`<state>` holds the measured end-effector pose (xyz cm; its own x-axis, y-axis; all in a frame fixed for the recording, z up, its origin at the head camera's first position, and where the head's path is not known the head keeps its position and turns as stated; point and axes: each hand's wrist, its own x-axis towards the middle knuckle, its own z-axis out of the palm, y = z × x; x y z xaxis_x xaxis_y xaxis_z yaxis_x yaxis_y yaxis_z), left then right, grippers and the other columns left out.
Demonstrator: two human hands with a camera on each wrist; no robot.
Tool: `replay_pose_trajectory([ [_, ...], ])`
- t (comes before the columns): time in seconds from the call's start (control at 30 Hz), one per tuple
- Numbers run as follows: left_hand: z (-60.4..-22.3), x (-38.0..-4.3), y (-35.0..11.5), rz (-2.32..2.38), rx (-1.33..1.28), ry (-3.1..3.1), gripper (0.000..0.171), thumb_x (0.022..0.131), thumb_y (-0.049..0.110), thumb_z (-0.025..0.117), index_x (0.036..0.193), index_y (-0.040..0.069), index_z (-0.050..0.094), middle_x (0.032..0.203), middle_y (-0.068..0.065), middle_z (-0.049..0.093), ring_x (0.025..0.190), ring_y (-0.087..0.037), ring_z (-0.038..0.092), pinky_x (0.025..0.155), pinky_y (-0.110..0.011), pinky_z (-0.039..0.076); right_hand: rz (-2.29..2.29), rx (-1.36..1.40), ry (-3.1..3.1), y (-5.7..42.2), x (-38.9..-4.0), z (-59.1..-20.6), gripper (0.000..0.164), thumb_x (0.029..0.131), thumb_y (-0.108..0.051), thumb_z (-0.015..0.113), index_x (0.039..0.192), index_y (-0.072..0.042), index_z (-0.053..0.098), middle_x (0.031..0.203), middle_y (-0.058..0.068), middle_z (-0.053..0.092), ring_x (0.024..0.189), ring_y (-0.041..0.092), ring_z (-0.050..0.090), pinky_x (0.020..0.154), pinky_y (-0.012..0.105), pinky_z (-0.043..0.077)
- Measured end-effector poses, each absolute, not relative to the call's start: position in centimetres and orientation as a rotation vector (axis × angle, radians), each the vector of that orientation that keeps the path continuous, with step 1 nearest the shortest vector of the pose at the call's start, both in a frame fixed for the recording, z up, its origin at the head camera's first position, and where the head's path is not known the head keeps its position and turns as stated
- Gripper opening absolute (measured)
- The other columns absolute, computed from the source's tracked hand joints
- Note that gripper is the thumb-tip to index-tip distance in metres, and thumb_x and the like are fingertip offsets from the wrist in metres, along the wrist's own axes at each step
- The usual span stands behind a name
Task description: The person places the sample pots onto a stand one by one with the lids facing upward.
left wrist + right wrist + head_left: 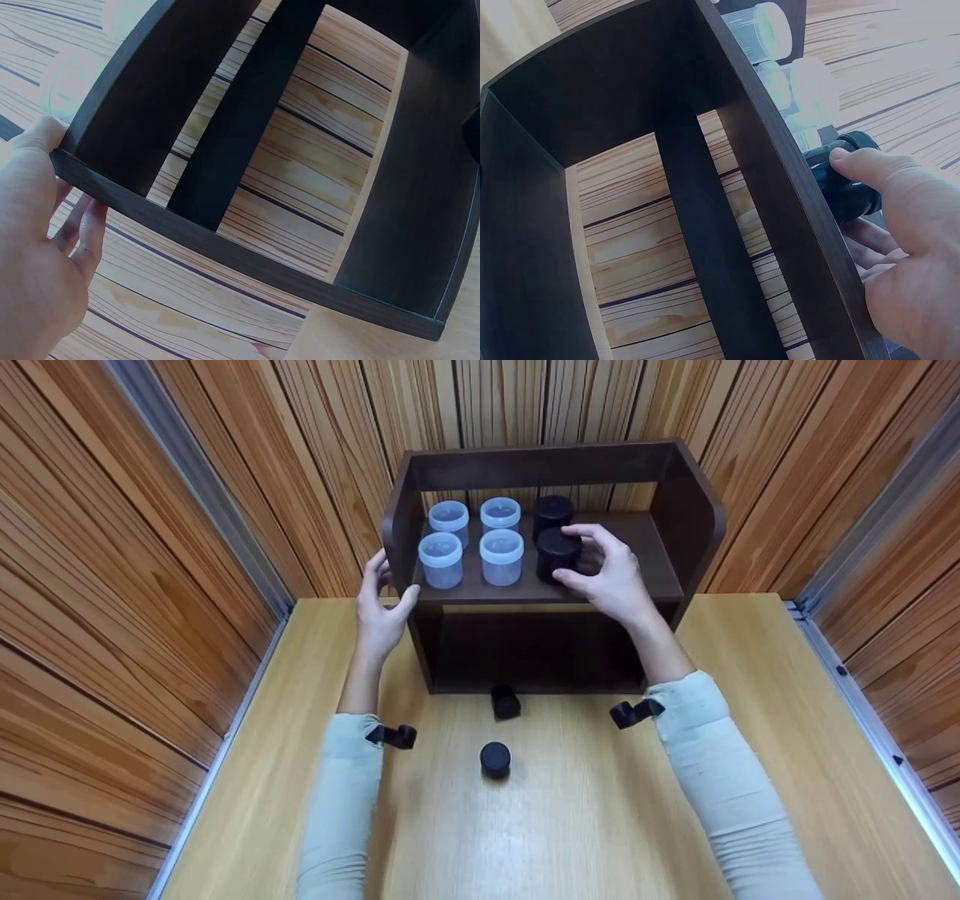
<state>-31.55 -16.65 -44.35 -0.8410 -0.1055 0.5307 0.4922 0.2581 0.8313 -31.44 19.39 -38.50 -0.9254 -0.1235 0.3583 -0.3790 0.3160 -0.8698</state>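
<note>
A dark brown two-tier shelf [547,600] stands on the table. My right hand [615,577] holds a black lidded jar [558,551] between thumb and fingers at the front of the upper board; the right wrist view shows the same black jar [844,180]. Another black jar [553,510] stands right behind it. Two pairs of translucent jars, such as the front-left jar [441,561] and the front-middle jar [501,558], stand to its left. My left hand [381,615] grips the shelf's left side, thumb in front and fingers around the outside, also visible in the left wrist view [45,240].
Two small black objects lie on the wooden table [450,825] before the shelf: a tilted one [505,702] close to its base and a round-topped one [495,760] nearer me. Wood-patterned walls [315,472] enclose the back and sides.
</note>
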Motion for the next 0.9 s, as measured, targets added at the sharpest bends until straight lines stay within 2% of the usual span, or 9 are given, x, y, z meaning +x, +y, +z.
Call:
replay_pose_trajectory([
  [0.07, -44.4, -31.5, -16.6, -1.628, -0.343, -2.051, 0.066, 0.099, 0.004, 0.077, 0.160, -0.001, 0.051, 0.148, -0.029, 0.065, 0.131, -0.043, 0.062, 0.116, -0.042, 0.047, 1.668, 0.465, -2.357, 19.5, -31.3, -38.5, 0.063, 0.095, 0.001, 0.085, 0.154, -0.004, 0.063, 0.151, 0.022, 0.065, 0.135, 0.035, 0.071, 0.113, 0.032, 0.058],
  [0.27, -44.3, -31.4, -16.5, -1.636, -0.315, -2.067, 0.067, 0.098, 0.004, 0.077, 0.160, 0.000, 0.051, 0.150, -0.027, 0.065, 0.132, -0.040, 0.062, 0.112, -0.037, 0.049, 1.725, 0.483, -2.325, 19.9, -30.6, -38.7, 0.072, 0.093, 0.005, 0.086, 0.159, -0.003, 0.057, 0.156, 0.022, 0.062, 0.140, 0.038, 0.069, 0.122, 0.052, 0.055],
  [0.43, -44.3, -31.4, -16.5, -1.640, -0.326, -2.063, 0.066, 0.099, 0.003, 0.076, 0.160, 0.000, 0.051, 0.149, -0.028, 0.064, 0.133, -0.042, 0.061, 0.116, -0.043, 0.047, 1.748, 0.504, -2.293, 20.5, -29.5, -38.9, 0.076, 0.093, 0.007, 0.085, 0.162, -0.001, 0.053, 0.161, 0.021, 0.061, 0.142, 0.038, 0.068, 0.121, 0.056, 0.054],
  [0.53, -44.4, -31.4, -16.7, -1.634, -0.328, -2.066, 0.066, 0.099, 0.003, 0.075, 0.160, 0.000, 0.050, 0.149, -0.027, 0.064, 0.134, -0.043, 0.061, 0.118, -0.048, 0.047, 1.737, 0.520, -2.292, 20.9, -28.7, -39.1, 0.076, 0.094, 0.005, 0.086, 0.162, -0.002, 0.053, 0.164, 0.017, 0.061, 0.147, 0.034, 0.064, 0.121, 0.050, 0.055],
  [0.63, -44.4, -31.5, -16.8, -1.630, -0.334, -2.069, 0.066, 0.100, 0.004, 0.076, 0.161, 0.001, 0.050, 0.149, -0.027, 0.065, 0.135, -0.042, 0.060, 0.121, -0.050, 0.045, 1.746, 0.532, -2.275, 21.4, -27.9, -39.4, 0.075, 0.094, 0.004, 0.085, 0.162, -0.002, 0.054, 0.166, 0.016, 0.060, 0.149, 0.033, 0.062, 0.118, 0.037, 0.055],
  [0.77, -44.4, -31.6, -16.8, -1.630, -0.344, -2.069, 0.066, 0.100, 0.006, 0.076, 0.160, 0.001, 0.050, 0.150, -0.027, 0.064, 0.135, -0.041, 0.060, 0.120, -0.051, 0.046, 1.749, 0.547, -2.236, 21.9, -26.8, -39.8, 0.075, 0.093, 0.008, 0.085, 0.160, 0.002, 0.054, 0.165, 0.024, 0.059, 0.149, 0.036, 0.063, 0.113, 0.023, 0.056],
  [0.9, -44.4, -31.6, -16.7, -1.630, -0.349, -2.066, 0.065, 0.100, 0.006, 0.076, 0.160, 0.000, 0.050, 0.150, -0.027, 0.064, 0.134, -0.041, 0.060, 0.118, -0.050, 0.047, 1.737, 0.553, -2.199, 22.3, -25.6, -40.2, 0.073, 0.090, 0.012, 0.085, 0.157, 0.004, 0.057, 0.161, 0.031, 0.060, 0.144, 0.030, 0.068, 0.110, 0.019, 0.057],
])
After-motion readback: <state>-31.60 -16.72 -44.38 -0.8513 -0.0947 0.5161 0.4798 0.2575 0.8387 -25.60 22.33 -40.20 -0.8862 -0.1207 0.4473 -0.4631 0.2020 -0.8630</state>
